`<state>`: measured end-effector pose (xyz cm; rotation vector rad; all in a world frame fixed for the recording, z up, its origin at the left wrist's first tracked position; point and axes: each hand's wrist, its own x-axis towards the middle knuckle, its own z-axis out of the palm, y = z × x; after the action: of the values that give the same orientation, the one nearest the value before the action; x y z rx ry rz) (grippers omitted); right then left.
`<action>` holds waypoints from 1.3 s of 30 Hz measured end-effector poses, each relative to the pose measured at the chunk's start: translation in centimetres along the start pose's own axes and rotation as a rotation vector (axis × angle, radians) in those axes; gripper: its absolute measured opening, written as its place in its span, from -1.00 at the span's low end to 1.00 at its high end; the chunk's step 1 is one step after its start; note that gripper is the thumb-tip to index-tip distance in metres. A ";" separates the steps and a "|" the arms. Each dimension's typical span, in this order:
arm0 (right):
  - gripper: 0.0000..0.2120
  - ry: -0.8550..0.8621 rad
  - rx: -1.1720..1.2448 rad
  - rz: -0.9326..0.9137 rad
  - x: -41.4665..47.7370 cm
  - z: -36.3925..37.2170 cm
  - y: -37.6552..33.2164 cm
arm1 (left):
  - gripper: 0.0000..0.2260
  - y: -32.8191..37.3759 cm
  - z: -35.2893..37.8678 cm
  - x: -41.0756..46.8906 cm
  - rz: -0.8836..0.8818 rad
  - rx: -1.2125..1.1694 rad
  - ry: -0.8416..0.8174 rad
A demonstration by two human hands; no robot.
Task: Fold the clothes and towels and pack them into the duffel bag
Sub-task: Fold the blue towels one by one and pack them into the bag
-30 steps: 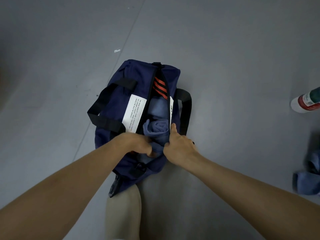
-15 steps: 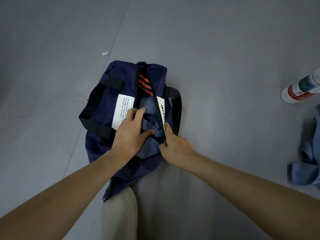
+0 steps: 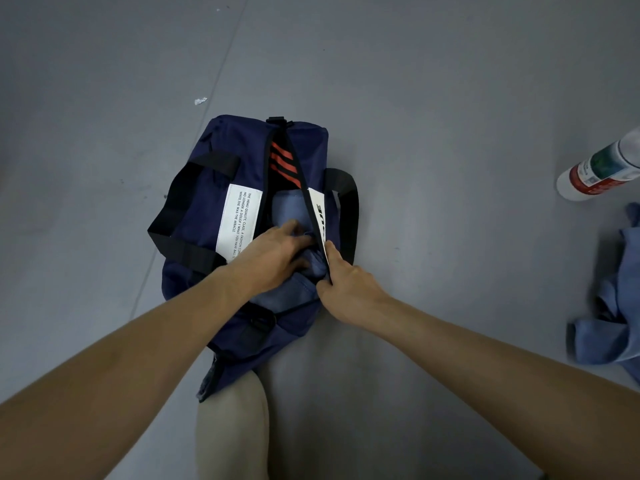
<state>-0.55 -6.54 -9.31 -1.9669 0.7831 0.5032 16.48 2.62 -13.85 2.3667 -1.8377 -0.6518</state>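
A person kneels over a navy fabric duffel bag (image 3: pixel 211 147) lying lengthwise on a smooth grey floor (image 3: pixel 450 98), its top zip open. The left hand (image 3: pixel 273 251) lies flat, fingers fairly straight and spread, pressing down on folded blue cloths (image 3: pixel 287 209) already inside the opening. The right hand (image 3: pixel 349 285) is clamped on the bag's right zip edge, thumb laid along it, holding the mouth apart. This looks like the packing step, with cloth being tamped down to make room. The next move probably calls for freeing a hand to reach the heap of loose blue garments (image 3: pixel 609 327) lying well apart at the far right, not yet folded. The opening is narrow, and the black webbing handles (image 3: pixel 173 216) droop to either side of it and could snag. A white plastic bottle with a red and green label (image 3: pixel 595 171) lies on its side near that heap. A knee in beige trousers (image 3: pixel 232 427) touches the bag's near end, while open floor stretches beyond and to the left
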 end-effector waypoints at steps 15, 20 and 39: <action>-0.30 0.011 0.031 -0.041 -0.2 0.7 0.5 | -0.69 0.6 1.4 -2.6 -0.310 -0.475 0.391; -0.29 0.017 -0.003 -0.056 0.1 1.1 0.7 | -0.42 1.9 3.4 -5.1 -0.159 -0.285 0.116; -0.28 0.210 -0.070 -0.120 -10.1 -9.4 10.0 | -0.47 14.1 -4.3 -2.3 0.047 -0.249 0.277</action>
<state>-14.43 -15.16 -4.63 -2.1416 0.7789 0.2585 4.85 0.03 -4.89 2.1257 -1.5903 -0.4862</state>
